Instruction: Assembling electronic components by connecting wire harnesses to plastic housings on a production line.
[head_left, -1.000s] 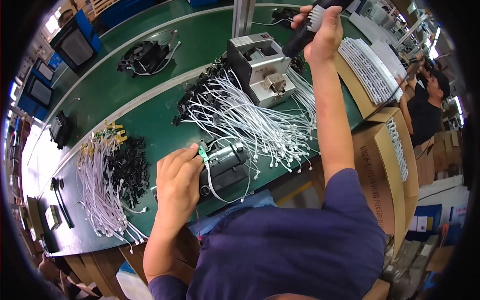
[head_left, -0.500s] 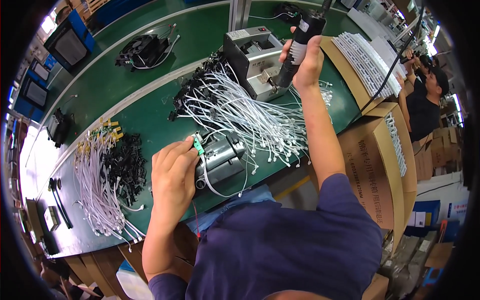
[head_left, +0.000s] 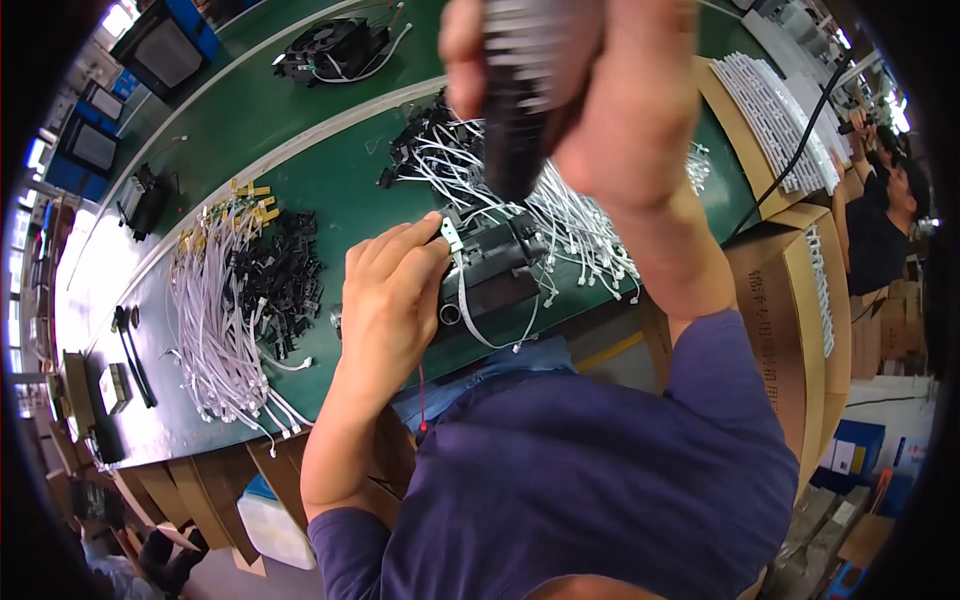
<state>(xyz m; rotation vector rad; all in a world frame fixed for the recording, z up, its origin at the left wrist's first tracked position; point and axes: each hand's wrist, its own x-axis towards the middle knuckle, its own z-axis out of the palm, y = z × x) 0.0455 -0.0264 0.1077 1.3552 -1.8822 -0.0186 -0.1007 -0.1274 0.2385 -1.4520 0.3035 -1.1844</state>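
In my right hand [head_left: 640, 120], raised close in front of me and blurred, is a black powered screwdriver [head_left: 520, 110], its tip pointing down. Below it on the green bench lies a dark, rounded fan-motor-like housing [head_left: 495, 275] with a white cable [head_left: 465, 310] looping off its near side. My left hand [head_left: 395, 295] grips this housing at its left end, fingertips pressed by a small pale-green circuit board [head_left: 451, 233]. Screwdriver tip and housing look close together in view; whether they touch I cannot tell.
Behind the housing spreads a heap of white cables [head_left: 590, 230] with black parts. At left lie more bundled cables [head_left: 205, 330] beside a black parts pile [head_left: 275, 290]. A black fan [head_left: 335, 50] sits farther back. Cardboard boxes [head_left: 790, 340] and a person [head_left: 885, 220] are at right.
My right hand has brought the screwdriver from beside the metal feeder box toward the housing and nearer to me. My left hand still holds the housing; the whole view has shifted.
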